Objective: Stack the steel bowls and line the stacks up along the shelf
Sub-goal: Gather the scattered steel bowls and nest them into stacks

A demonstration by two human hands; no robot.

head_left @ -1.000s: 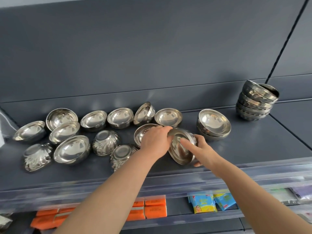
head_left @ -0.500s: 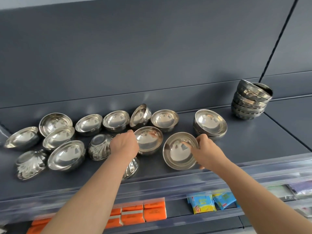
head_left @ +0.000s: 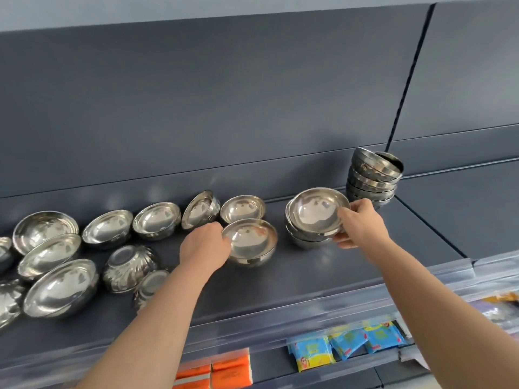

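My right hand (head_left: 362,223) holds the top bowl (head_left: 317,211) on the small stack (head_left: 303,240). My left hand (head_left: 203,245) grips the next bowl (head_left: 252,242). One tall stack (head_left: 372,181) is done. Many loose bowls (head_left: 157,220) are left.

You're in a shop: dark gondola shelf (head_left: 323,276) with clear price strip (head_left: 280,313) along its front edge (packaged goods below: orange packs (head_left: 222,372), blue sachets (head_left: 348,343)).

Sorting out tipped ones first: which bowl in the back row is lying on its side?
The steel bowl just behind the left hand: it leans on its edge, while its row neighbours sit mouth-up.
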